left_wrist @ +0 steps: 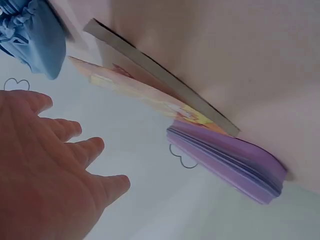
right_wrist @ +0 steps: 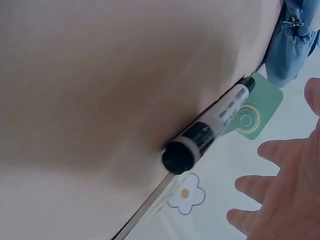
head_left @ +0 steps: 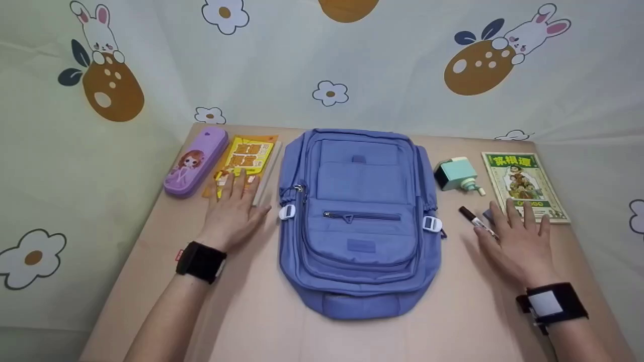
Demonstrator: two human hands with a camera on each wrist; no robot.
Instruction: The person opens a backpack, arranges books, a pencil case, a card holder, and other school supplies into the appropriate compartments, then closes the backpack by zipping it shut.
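Observation:
A blue backpack (head_left: pixel 359 181) lies flat between my hands, its front pocket zipper upward. My left hand (head_left: pixel 231 213), fingers spread and straight, is over the lower end of a yellow-orange book (head_left: pixel 249 156); the left wrist view shows that hand (left_wrist: pixel 50 170) apart from the book (left_wrist: pixel 145 95). Beyond it lies a purple pencil case (head_left: pixel 196 161) with a printed doll figure. My right hand (head_left: pixel 523 246) is spread beside a black-and-white marker (head_left: pixel 473 218) and overlaps the lower edge of a green illustrated book (head_left: pixel 518 183). Neither hand grips anything.
A mint-green crank pencil sharpener (head_left: pixel 457 173) stands between the backpack and the green book. A small dark item (head_left: pixel 488 215) is partly hidden by my right fingers. Patterned cloth (head_left: pixel 282 60) encloses the table (head_left: pixel 261 301) behind and at both sides.

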